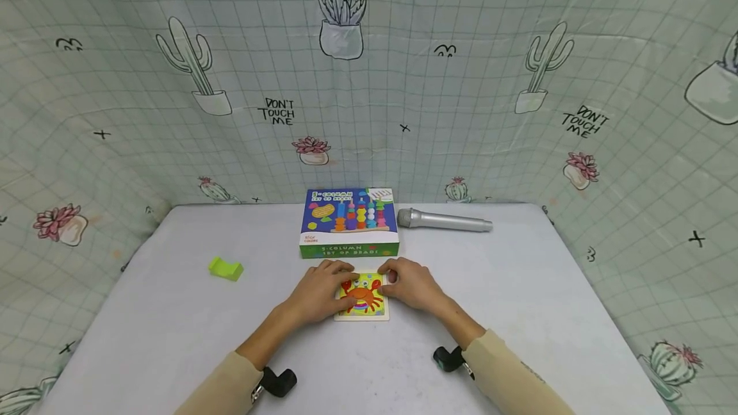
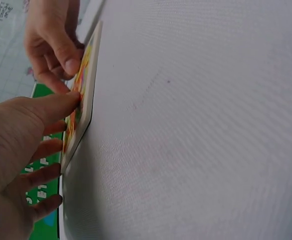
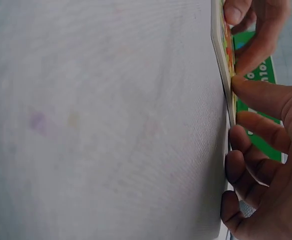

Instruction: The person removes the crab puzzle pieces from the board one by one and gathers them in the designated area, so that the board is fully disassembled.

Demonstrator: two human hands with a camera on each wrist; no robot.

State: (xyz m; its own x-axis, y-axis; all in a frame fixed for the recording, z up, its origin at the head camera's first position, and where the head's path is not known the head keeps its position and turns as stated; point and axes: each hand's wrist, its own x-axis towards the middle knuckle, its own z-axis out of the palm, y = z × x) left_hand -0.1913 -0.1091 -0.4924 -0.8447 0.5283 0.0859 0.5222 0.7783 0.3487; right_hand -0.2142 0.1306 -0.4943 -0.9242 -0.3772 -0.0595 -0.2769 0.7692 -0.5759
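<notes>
A square crab puzzle (image 1: 361,309) with a pale border lies on the white table in front of the box. My left hand (image 1: 317,291) reaches over its left side in the head view. In the left wrist view, the left thumb (image 2: 66,104) rests on the picture while the other fingers spread along the puzzle's side. My right hand (image 1: 414,284) is at the right side, its thumb (image 3: 255,92) touching the puzzle's edge and its lower fingers loosely bent. Neither hand visibly lifts the puzzle.
Behind the puzzle stands a bead-set box (image 1: 348,223) with a green front. To its right lies a silver microphone (image 1: 446,219). A lime-green curved block (image 1: 225,269) sits at the left. Patterned cloth (image 1: 369,95) hangs behind the table (image 1: 519,300).
</notes>
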